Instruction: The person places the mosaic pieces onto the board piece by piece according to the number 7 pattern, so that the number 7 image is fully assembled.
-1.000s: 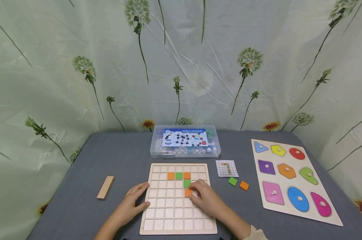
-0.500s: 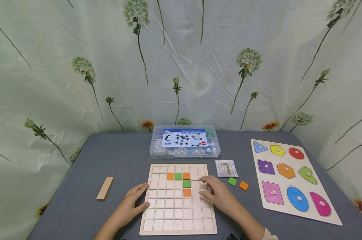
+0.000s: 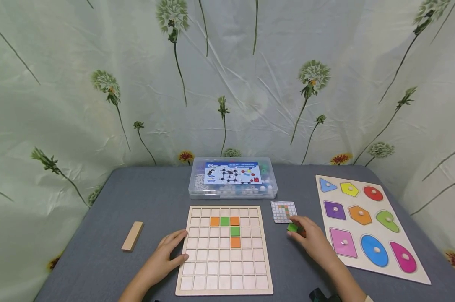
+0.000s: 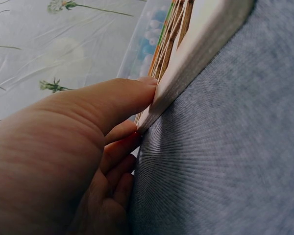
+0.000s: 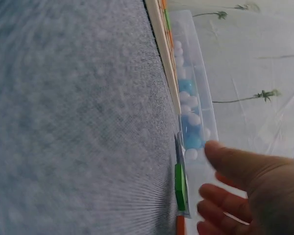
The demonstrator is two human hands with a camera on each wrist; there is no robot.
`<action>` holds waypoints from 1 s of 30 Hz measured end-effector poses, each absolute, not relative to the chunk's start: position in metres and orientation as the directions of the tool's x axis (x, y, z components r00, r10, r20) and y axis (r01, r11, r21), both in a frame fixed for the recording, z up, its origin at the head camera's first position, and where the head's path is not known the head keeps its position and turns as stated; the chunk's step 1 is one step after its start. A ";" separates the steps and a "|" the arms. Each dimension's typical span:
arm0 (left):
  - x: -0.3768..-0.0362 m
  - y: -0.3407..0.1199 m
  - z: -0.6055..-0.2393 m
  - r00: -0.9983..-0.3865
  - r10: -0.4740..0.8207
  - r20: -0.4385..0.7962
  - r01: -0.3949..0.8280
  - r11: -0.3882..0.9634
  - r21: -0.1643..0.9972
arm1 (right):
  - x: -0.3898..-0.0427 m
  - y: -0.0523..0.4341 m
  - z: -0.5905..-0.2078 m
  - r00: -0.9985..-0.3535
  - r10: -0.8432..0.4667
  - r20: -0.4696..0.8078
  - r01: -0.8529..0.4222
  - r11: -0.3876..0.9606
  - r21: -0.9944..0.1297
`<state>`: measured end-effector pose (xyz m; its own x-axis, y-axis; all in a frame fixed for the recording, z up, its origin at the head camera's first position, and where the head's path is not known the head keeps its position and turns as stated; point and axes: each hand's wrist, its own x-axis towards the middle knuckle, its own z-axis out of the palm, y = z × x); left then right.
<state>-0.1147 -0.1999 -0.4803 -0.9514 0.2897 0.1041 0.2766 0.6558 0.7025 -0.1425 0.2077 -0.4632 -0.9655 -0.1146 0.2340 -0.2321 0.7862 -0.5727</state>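
Observation:
A light wooden grid board (image 3: 208,266) lies mid-table, with three orange tiles and two green tiles set in its cells. My left hand (image 3: 165,256) rests at the board's left edge, its thumb and fingertips touching the rim. To the board's right, my right hand (image 3: 314,241) hovers around a loose green tile (image 3: 292,227), thumb and fingers apart on either side of it. The right wrist view shows those fingers held off the green tile (image 5: 180,187). An orange tile (image 5: 180,225) lies close by, mostly hidden under the hand in the head view.
A small pattern card (image 3: 282,209) lies just beyond the green tile. Behind the board stands a clear plastic box (image 3: 232,192) of beads. A shape puzzle board (image 3: 378,228) with knobbed pieces is at right, and a wooden block (image 3: 133,236) at left.
My right hand has let go of the orange tile in the board and moved right, off the board, to the loose green tile. The left hand has stayed at the board's edge.

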 end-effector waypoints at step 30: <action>-0.115 -0.200 -0.479 -0.959 0.276 0.061 0.236 0.665 0.709 | -0.144 0.198 -0.454 -0.971 -0.211 0.109 -0.235 0.792 -0.564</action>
